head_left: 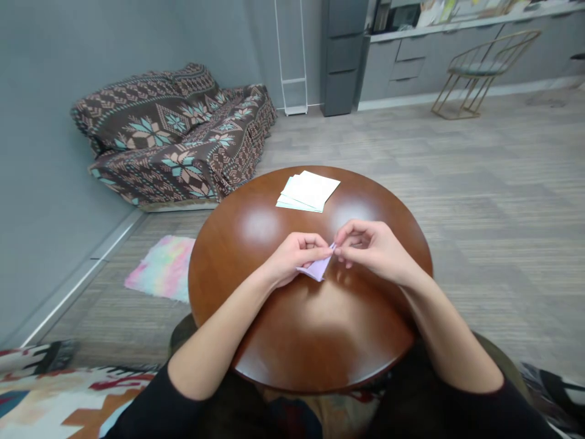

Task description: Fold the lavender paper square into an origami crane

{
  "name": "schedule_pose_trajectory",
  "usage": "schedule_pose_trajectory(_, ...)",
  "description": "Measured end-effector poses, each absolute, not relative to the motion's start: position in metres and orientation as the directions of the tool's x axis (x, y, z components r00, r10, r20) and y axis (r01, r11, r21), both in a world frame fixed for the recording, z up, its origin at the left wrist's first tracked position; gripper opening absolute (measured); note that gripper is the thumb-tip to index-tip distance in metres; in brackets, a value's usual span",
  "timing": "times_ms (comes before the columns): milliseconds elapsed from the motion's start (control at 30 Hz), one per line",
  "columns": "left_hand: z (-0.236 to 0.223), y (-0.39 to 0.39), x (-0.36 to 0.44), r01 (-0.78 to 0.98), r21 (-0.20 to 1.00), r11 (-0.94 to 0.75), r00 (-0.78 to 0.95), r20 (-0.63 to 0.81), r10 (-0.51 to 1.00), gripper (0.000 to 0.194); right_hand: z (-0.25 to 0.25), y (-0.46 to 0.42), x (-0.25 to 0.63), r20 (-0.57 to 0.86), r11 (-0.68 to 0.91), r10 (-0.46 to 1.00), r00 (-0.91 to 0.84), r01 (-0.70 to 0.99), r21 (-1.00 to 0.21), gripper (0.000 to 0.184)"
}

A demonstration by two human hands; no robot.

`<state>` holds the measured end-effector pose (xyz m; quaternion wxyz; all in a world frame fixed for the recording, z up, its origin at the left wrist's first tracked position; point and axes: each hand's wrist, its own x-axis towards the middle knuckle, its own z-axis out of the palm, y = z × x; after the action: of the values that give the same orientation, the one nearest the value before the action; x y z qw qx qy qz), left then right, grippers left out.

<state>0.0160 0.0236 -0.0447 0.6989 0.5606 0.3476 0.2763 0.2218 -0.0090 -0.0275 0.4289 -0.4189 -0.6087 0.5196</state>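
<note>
With your left hand [295, 257] and right hand [372, 247] both pinching the small lilac folded paper [316, 268] just above the middle of the round wooden surface [256, 244], keep each grip tight at the tip, creasing slowly; no containers show, only a stack of paper sheets [308, 191] beyond.

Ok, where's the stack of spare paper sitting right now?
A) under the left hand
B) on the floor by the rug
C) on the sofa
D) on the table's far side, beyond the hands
D: the stack lies on the table past both hands, while the left hand and right hand pinch a small lilac paper nearer the person.
</note>
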Motion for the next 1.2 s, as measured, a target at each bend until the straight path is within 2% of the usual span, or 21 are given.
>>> schedule_pose_trajectory(200,-0.049,0.026,0.013,0.033,0.963,0.267,0.597,-0.234,0.767,0.037,-0.029,-0.009,0.224,0.050,0.085,0.956,-0.290,0.110,-0.990,0.012)
schedule_pose_trajectory(400,-0.046,0.024,0.013,0.086,0.975,0.203,0.542,-0.217,0.812,0.037,-0.032,-0.009,0.223,0.039,0.100,0.955,-0.293,0.194,-0.976,0.007)
schedule_pose_trajectory(767,-0.044,0.022,0.013,0.068,0.977,0.202,0.546,-0.206,0.812,0.028,-0.028,-0.014,0.220,0.196,0.284,0.951,-0.241,0.420,-0.862,0.006)
schedule_pose_trajectory(1000,-0.050,0.021,0.016,0.025,0.976,0.216,0.504,-0.199,0.840,0.032,-0.030,-0.014,0.218,0.256,0.344,0.933,-0.251,0.420,-0.840,0.006)
schedule_pose_trajectory(1200,-0.051,0.018,0.021,-0.053,0.986,0.156,0.457,-0.116,0.882,0.027,-0.036,-0.014,0.211,0.398,0.434,0.901,-0.174,0.397,-0.809,0.009)
